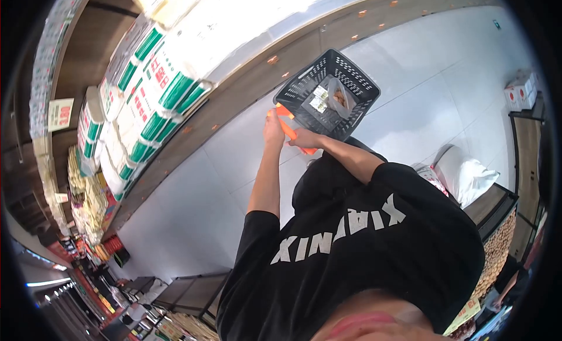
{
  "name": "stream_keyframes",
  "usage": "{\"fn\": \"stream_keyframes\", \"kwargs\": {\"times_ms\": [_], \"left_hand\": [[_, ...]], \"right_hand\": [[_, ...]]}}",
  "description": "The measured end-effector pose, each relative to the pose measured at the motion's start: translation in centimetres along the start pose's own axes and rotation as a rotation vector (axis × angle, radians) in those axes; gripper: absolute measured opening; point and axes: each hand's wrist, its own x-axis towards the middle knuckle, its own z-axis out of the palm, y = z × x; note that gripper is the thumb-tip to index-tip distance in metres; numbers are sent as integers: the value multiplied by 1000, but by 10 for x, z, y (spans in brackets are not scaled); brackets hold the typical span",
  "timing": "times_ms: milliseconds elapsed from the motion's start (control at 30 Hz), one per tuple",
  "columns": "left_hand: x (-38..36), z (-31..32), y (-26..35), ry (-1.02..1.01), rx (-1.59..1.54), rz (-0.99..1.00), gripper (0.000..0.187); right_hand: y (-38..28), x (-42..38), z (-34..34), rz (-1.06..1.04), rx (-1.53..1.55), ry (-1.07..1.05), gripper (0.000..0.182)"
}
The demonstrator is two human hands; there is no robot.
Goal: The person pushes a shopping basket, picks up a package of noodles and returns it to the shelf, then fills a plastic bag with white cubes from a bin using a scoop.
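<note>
Two hands grip a black plastic shopping basket by its bright orange plastic handle in a store aisle, the left hand closed around it at one end and the right hand wrapped about it nearer the other. White capital letters run across the wearer's black short-sleeved T-shirt — upside down from this angle, with an X at either end and the middle broken up by creases. On the shelf alongside, stacked white packages with green bands carry large red Chinese characters, too skewed to read with certainty; a pale price tag on the shelf edge shows what appears to be 3.80 in red, turned on its side. A yellow sign at lower right bears figures only partly legible. The basket hangs or stands just ahead of the wearer, above pale grey floor tiles and close beside the shelf base; whether it touches the floor cannot be told. Its deep walls are pierced with rows of slots, and its open top faces the camera. Inside, a clear plastic bag of brown pieces lies beside a flat pack with a white-and-green label — the print on that label is too small to make out.
</note>
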Motion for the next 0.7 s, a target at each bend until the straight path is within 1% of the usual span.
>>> {"fn": "stream_keyframes", "kwargs": {"times_ms": [33, 133, 233, 300, 333, 367, 433, 533, 633, 700], "left_hand": [[10, 6, 15, -9, -30, 4, 32], [40, 19, 56, 70, -66, 161, 30], [77, 30, 107, -57, 0, 179, 34], [111, 38, 138, -128, 39, 201, 41], [120, 42, 152, -164, 61, 209, 45], [129, 46, 167, -199, 99, 216, 50], [145, 47, 210, -256, 178, 235, 59], [155, 45, 256, -317, 184, 234, 68], [176, 58, 283, -341, 175, 299, 73], [195, 68, 297, -335, 178, 328, 76]], "right_hand": [[2, -4, -18, -1, 7, -28, 31], [3, -17, -65, 32, 43, 121, 27], [-8, -43, -103, 69, -56, 407, 27], [27, -24, -128, -113, -360, 714, 25], [33, -26, -139, -197, -517, 861, 25], [40, -29, -152, -165, -508, 872, 26], [32, -52, -186, -108, -493, 901, 29], [35, -73, -218, -136, -510, 959, 30], [33, -86, -248, -62, -527, 1009, 27], [32, -89, -268, -65, -567, 1045, 27]]}}
